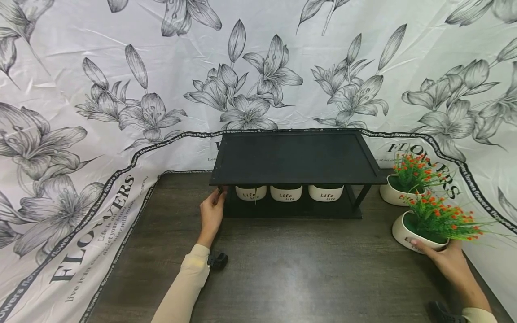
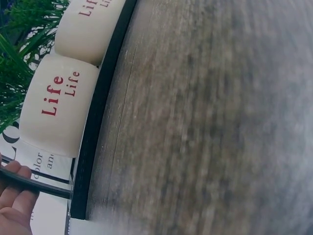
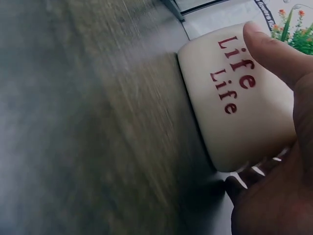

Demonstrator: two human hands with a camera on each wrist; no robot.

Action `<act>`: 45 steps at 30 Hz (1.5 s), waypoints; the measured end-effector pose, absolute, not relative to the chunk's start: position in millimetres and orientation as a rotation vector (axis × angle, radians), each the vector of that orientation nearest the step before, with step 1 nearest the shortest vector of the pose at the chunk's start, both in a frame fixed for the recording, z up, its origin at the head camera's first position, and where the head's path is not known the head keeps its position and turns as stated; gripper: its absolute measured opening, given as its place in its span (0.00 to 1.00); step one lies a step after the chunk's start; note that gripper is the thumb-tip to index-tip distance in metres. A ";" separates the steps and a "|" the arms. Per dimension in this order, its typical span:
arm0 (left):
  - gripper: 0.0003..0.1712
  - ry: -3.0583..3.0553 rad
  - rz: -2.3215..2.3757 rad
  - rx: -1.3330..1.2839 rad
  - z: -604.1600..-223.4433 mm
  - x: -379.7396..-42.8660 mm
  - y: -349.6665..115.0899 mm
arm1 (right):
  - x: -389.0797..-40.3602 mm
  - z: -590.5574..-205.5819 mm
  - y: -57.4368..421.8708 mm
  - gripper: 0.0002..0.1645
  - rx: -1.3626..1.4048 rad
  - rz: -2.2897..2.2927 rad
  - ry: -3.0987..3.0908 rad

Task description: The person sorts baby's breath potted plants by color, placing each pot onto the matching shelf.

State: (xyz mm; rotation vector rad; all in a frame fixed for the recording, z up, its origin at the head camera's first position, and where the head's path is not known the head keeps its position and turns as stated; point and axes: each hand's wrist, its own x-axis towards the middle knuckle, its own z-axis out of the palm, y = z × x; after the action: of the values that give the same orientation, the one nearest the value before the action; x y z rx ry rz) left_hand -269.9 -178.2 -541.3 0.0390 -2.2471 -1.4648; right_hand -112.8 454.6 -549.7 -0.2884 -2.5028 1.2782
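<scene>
A black two-tier shelf (image 1: 295, 157) stands at the back of the table. My left hand (image 1: 212, 211) grips its front left post (image 2: 51, 190), fingers wrapped round it. Three white pots marked "Life" stand in a row on the lower board: a left one (image 1: 251, 193), a middle one (image 1: 286, 194) and a right one (image 1: 326, 193). Right of the shelf, my right hand (image 1: 450, 264) holds a white flowerpot (image 3: 210, 63) with orange flowers (image 1: 448, 215), thumb on its front. Whether this pot touches the table I cannot tell.
Another flowerpot (image 1: 392, 193) with orange flowers stands just behind the held one, near the shelf's right end. A white cloth (image 1: 161, 49) printed with lilies hangs behind and along both sides of the dark wooden table (image 1: 282, 269).
</scene>
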 end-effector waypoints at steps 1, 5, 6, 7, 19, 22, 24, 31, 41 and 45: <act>0.20 -2.244 -1.467 0.037 -541.2 -269.8 -178.1 | -113.8 -549.6 453.7 0.66 -0.316 1.280 -2.521; 0.21 -2.232 -1.494 0.013 -540.1 -269.1 -177.6 | -117.3 -548.5 451.7 0.66 -0.405 1.292 -2.562; 0.22 -2.230 -1.502 0.012 -539.9 -269.1 -177.6 | -118.0 -548.8 451.9 0.66 -0.418 1.286 -2.566; 0.22 -2.229 -1.510 0.011 -540.1 -269.3 -177.6 | -118.4 -549.4 452.4 0.66 -0.428 1.278 -2.567; 0.20 -2.219 -1.525 0.006 -541.8 -270.8 -178.9 | -124.0 -551.8 456.6 0.66 -0.465 1.253 -2.601; 0.20 -2.213 -1.534 0.004 -541.7 -270.6 -178.8 | -125.4 -548.2 455.2 0.67 -0.496 1.236 -2.624; 0.20 -2.213 -1.535 0.003 -541.2 -270.1 -178.8 | -126.2 -545.4 453.8 0.67 -0.520 1.221 -2.641; 0.22 -2.223 -1.549 0.015 -541.2 -268.4 -178.8 | -127.7 -541.0 453.2 0.70 -0.562 1.206 -2.671; 0.22 -2.223 -1.560 -0.001 -543.9 -269.5 -180.2 | -126.8 -545.6 454.2 0.60 -0.522 1.175 -2.604; 0.22 -2.227 -1.553 0.009 -544.0 -269.5 -180.3 | -126.0 -543.2 454.0 0.58 -0.462 1.236 -2.552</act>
State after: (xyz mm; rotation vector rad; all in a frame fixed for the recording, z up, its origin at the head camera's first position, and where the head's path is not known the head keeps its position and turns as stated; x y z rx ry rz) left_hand -269.5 -180.3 -544.0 0.0093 -2.2271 -1.5531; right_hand -126.0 454.0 -543.2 -0.4616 -2.5516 1.2355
